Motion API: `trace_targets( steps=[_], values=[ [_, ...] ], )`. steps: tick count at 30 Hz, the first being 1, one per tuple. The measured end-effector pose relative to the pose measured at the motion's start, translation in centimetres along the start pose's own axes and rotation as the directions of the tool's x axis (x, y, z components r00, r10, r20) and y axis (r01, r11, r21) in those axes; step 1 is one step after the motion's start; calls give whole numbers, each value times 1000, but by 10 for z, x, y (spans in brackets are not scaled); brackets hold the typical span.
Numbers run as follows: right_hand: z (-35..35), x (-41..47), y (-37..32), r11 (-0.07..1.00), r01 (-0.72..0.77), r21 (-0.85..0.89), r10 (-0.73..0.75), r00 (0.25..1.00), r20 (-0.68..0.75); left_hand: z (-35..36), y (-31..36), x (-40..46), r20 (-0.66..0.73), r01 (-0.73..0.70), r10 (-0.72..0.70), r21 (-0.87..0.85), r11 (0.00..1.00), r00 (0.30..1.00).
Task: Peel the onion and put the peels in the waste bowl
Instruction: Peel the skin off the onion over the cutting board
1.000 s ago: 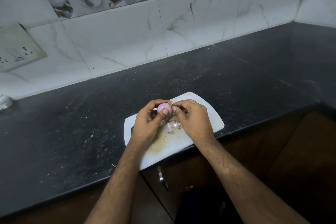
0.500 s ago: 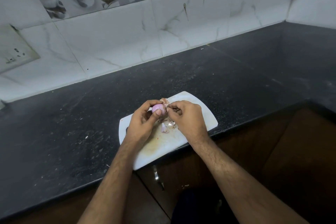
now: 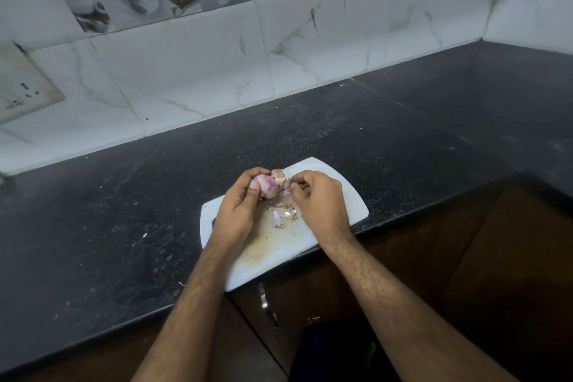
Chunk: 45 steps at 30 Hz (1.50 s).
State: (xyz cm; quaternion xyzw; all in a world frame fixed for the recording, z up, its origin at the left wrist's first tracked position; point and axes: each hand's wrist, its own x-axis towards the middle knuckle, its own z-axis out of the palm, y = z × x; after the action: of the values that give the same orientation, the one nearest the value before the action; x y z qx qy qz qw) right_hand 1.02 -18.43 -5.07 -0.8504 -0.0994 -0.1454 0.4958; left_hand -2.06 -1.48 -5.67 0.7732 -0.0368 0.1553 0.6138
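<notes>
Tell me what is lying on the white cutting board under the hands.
On the cutting board lie a few loose onion peels and brownish stains. The left hand and right hand hover above and cover parts of it; anything beneath them is hidden.

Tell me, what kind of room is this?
Most likely a home kitchen. A white cutting board lies on a dark stone countertop, the tiled wall shows food pictures, and the left hand holds a small onion being peeled.
</notes>
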Motion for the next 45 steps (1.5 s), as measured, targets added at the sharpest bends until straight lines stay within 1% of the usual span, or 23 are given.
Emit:
trace_targets(
  steps=[2, 3, 7, 10, 14, 19, 25, 29, 39, 45],
  values=[
    [1, 1, 0, 998, 49, -38, -49, 999, 9, 1, 1, -1, 0, -11, 11, 18, 1000, 1000],
    [1, 1, -1, 997, 74, -26, -74, 997, 13, 1, 1, -2, -1, -20, 20, 26, 999, 1000],
    [-2, -2, -3, 985, 149, 85, -150, 989, 5, 2, 1, -2, 5, -29, 29, 23, 999, 1000],
    [-2, -5, -3, 975, 188, 117, -192, 981, 25, 3, 3, -2, 22, -37, 36, 21, 999, 999],
    [0, -6, -2, 981, 178, 80, -182, 982, 41, 2, 0, -1, 22, -47, 47, 40, 998, 999],
    [1, -10, -3, 975, 224, -8, -224, 974, 26, 1, -3, 0, 16, -53, 52, 60, 997, 999],
    [4, -11, -2, 971, 234, -48, -234, 972, 12, 1, -6, 2, 22, -53, 51, 87, 995, 998],
    [2, -10, -2, 974, 224, -20, -224, 975, 2, 0, -7, 2, 31, -65, 62, 108, 992, 998],
    [3, -9, -2, 973, 227, -33, -227, 974, 10, 0, -8, 1, 18, -100, 99, 160, 982, 995],
    [2, -9, -2, 977, 214, 9, -214, 977, 17, -1, -9, 2, 24, -112, 109, 168, 979, 994]
  ],
)
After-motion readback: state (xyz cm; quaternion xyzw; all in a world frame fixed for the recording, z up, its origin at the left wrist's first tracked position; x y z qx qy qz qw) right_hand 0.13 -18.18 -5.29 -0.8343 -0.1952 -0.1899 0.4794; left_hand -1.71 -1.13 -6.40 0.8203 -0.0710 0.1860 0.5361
